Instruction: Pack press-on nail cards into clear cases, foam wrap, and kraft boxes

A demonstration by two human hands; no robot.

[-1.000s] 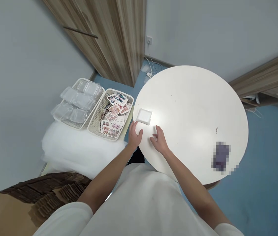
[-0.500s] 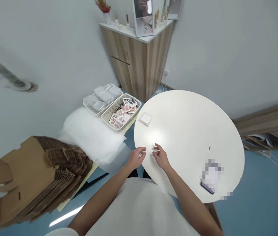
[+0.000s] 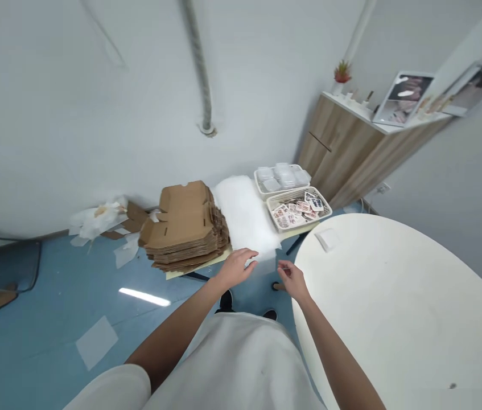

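Observation:
My left hand (image 3: 236,269) is in the air before the low side table, its fingers stretched out and apart from the thumb, with nothing in it. Nearest to it are a stack of flat brown cardboard boxes (image 3: 185,213) and a pile of white foam sheets (image 3: 243,208). To the right, my right hand (image 3: 292,280) hovers by the rim of the round white table (image 3: 394,296). Its fingers are loosely bent and no object shows in them. A small white square packet (image 3: 327,239) lies near that table's left edge.
Behind the foam sit a basket of printed cards (image 3: 281,224) and a basket of clear plastic cases (image 3: 262,187). A wood-grain cabinet (image 3: 343,154) fills the corner. Paper and foam scraps (image 3: 99,219) litter the blue floor (image 3: 151,341) at left.
My view has swung left, from the round table toward the side table with the boxes and foam. Both hands have moved from the round table's edge to over the gap between the tables.

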